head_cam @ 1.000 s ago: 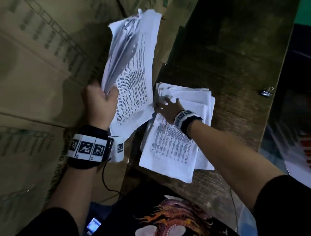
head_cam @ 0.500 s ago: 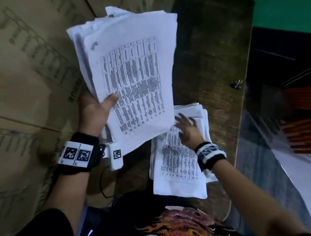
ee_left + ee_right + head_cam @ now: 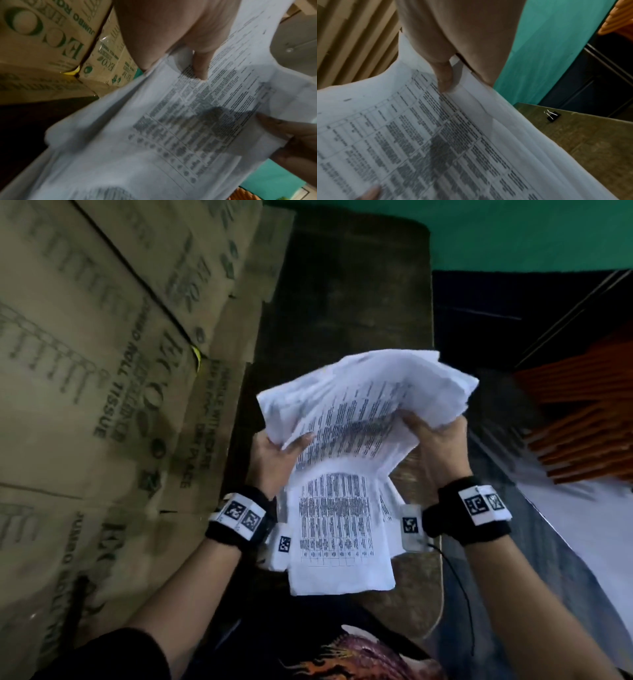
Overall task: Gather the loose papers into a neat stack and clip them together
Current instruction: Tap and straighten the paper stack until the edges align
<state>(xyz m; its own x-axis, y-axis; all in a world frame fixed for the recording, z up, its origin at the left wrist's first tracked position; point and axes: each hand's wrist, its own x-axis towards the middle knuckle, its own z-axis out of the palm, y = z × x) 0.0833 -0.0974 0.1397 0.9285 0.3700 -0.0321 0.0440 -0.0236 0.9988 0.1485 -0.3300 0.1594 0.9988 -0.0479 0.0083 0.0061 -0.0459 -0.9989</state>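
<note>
A thick bundle of printed white papers (image 3: 363,402) is held up above the dark wooden table (image 3: 342,285), sagging in the middle. My left hand (image 3: 277,453) grips its left edge, thumb on the top sheet (image 3: 199,65). My right hand (image 3: 435,436) grips the right edge, thumb on top (image 3: 444,75). A second stack of printed sheets (image 3: 339,529) lies on the table below, between my wrists. A black binder clip (image 3: 553,116) rests on the table near its far right edge, seen only in the right wrist view.
Brown cardboard boxes (image 3: 102,371) printed with tissue labels wall off the left side. A green surface (image 3: 513,234) lies beyond the table. Orange slats (image 3: 582,412) and a dark drop sit to the right of the table edge.
My right hand has left the stack on the table and taken the right edge of the raised bundle. The bundle has swung right, over the table, now held by both hands.
</note>
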